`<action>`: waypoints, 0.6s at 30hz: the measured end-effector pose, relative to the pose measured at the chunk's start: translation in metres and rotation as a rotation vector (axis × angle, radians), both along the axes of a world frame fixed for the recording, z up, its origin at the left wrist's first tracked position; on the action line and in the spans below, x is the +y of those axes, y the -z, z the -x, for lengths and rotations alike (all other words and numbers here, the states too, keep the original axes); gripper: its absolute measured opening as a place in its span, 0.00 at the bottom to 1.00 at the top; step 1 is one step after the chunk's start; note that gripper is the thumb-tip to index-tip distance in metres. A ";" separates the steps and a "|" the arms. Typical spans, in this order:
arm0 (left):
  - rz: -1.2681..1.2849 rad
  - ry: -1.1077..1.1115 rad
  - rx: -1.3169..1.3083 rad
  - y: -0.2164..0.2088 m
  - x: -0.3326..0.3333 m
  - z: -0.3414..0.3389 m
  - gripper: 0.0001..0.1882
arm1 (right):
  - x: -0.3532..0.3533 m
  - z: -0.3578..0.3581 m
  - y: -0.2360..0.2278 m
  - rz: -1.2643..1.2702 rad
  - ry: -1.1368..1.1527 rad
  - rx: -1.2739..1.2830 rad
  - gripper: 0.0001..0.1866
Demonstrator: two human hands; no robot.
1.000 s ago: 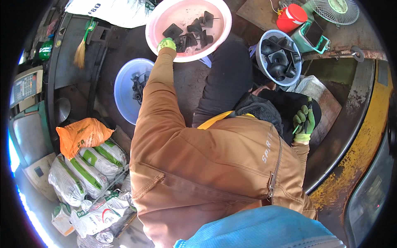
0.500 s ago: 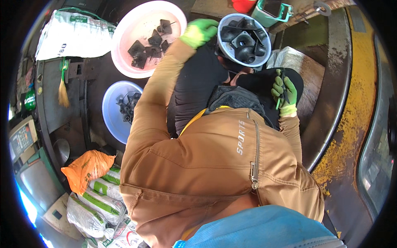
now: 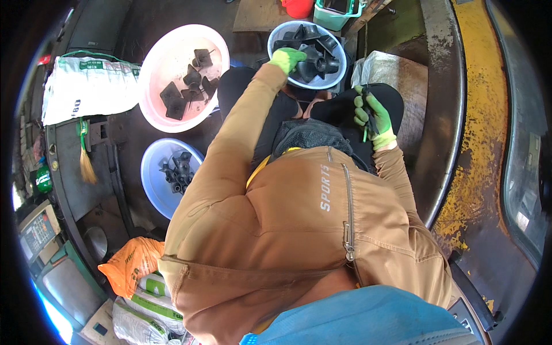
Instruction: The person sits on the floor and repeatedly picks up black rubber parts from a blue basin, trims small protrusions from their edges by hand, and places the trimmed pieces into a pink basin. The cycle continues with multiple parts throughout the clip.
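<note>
Over blue basin (image 3: 339, 43), left hands (image 3: 287, 58) moved from pink.

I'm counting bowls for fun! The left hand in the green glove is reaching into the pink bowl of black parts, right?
Not quite: the left hand in the green glove is reaching into the far blue bowl of black parts, not the pink bowl. The head view shows it.

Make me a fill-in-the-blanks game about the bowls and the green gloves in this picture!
1. The left hand reaches into the pale ____ bowl of black parts.
2. The right hand holds a thin ____ tool.
3. The flat black pieces lie in the ____ bowl.
4. Both hands wear ____ gloves.

Missing words: blue; green; pink; green
</note>
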State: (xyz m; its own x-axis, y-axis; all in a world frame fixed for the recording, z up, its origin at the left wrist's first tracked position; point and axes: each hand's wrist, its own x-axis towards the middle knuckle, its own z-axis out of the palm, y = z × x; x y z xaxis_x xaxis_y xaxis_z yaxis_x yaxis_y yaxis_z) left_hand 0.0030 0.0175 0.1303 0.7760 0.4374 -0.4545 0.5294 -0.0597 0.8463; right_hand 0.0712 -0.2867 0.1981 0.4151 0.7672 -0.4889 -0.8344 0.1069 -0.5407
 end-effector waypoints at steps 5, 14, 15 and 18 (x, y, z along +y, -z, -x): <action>0.614 -0.243 -0.335 -0.075 -0.021 0.049 0.15 | 0.049 0.022 -0.025 0.270 0.014 -0.324 0.13; -0.485 0.134 -0.893 -0.162 -0.065 0.087 0.40 | 0.069 0.043 -0.103 0.032 0.046 -0.345 0.08; -0.599 0.176 -0.863 -0.168 -0.067 0.085 0.41 | 0.068 0.047 -0.110 0.010 0.015 -0.364 0.09; -0.399 0.074 -0.900 -0.177 -0.077 0.083 0.32 | 0.067 0.057 -0.121 -0.047 0.086 -0.405 0.12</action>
